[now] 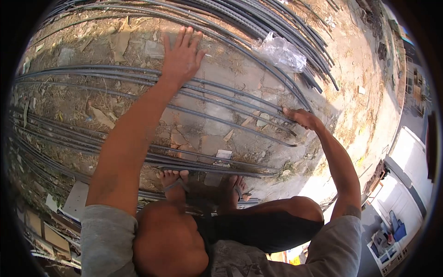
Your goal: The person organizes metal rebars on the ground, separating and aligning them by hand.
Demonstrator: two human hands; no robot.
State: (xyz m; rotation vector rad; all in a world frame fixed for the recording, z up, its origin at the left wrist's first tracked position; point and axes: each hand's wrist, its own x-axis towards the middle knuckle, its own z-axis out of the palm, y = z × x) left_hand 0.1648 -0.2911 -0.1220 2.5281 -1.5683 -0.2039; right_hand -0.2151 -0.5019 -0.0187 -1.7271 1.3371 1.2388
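My left hand (182, 56) is spread flat with its fingers apart, palm down, just beyond several long rebars. Its wrist crosses above those bars, and I cannot tell whether the palm touches the ground. Farther right, my right hand (301, 118) is closed round the end of a thin dark rebar (240, 94). Other rebars lie alongside it, one of them a curved rebar (230, 123) that ends nearer my knees. A longer bent rebar (258, 54) passes on the far side of both hands and reaches down close to the right hand.
A thick bundle of ribbed rebars (240, 18) lies at the far side, with a clear plastic bag (282, 53) on it. More rebars (194, 162) run close to my sandalled feet (174, 182). Cardboard scraps (121, 42) and dry grass litter the dirt. A white frame (392, 254) stands lower right.
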